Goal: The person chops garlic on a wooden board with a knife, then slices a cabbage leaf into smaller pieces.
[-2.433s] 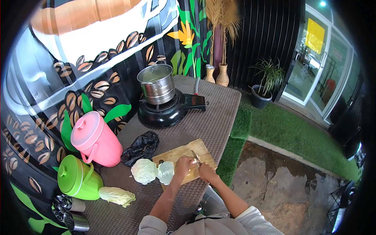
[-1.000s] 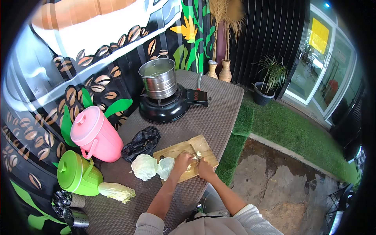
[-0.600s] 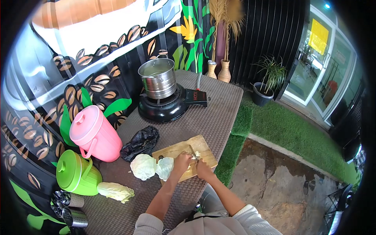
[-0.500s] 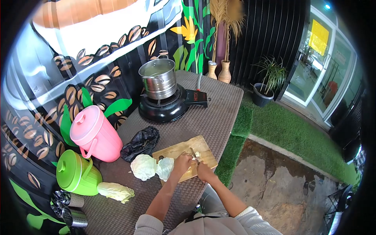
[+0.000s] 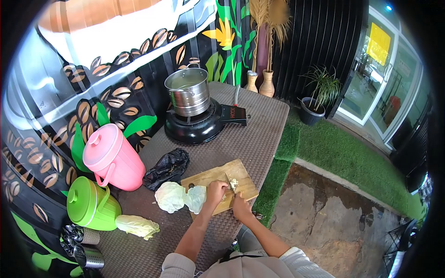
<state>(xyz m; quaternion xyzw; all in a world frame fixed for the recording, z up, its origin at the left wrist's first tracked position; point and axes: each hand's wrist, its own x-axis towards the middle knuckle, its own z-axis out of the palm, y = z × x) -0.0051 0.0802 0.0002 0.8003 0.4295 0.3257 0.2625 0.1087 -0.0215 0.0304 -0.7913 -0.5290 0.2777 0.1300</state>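
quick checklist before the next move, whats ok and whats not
1. Knife gripped by right hand: ok.
2. Left hand well clear of the knife: not ok, its fingers sit close beside it.
3. Cutting board wholly on the table: cannot tell, one corner reaches the edge.
4. Pale round leafy head away from the knife: ok, beyond the left hand.
5. Pot upright on the stove: ok.
6. Burner off: cannot tell, no flame discernible.

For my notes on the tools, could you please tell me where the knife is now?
In the head view, the knife is in the right hand, its blade over the wooden board, just right of the left hand.
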